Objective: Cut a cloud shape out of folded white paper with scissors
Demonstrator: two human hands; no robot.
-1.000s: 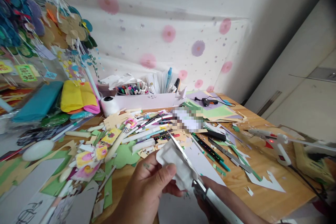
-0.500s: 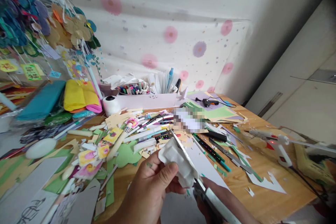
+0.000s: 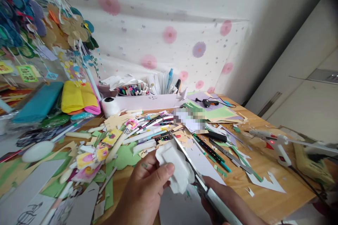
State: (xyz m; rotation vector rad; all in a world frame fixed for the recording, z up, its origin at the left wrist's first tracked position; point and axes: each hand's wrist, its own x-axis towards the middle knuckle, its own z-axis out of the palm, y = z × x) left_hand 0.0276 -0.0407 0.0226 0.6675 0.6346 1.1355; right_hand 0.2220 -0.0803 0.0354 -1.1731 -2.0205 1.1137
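My left hand (image 3: 145, 191) pinches a folded white tissue (image 3: 174, 167) between thumb and fingers, low in the middle of the view. The tissue is wrapped against the blades of a pair of scissors (image 3: 190, 163), whose tip points up and to the left. My right hand (image 3: 227, 202) grips the scissors' silver handle at the bottom right; its fingers are mostly hidden under the handle. Both hands hover just above a wooden table (image 3: 264, 197) strewn with paper scraps and pens.
A white glue gun (image 3: 277, 144) with a red light lies at the right. A white organiser (image 3: 148, 100) of markers stands at the back, a tape roll (image 3: 109, 105) beside it. Rolled yellow and teal paper (image 3: 76, 98) and hanging paper decorations (image 3: 39, 31) fill the left.
My left hand has slid the tissue a little down the scissor blades toward the handle. The view has shifted slightly.
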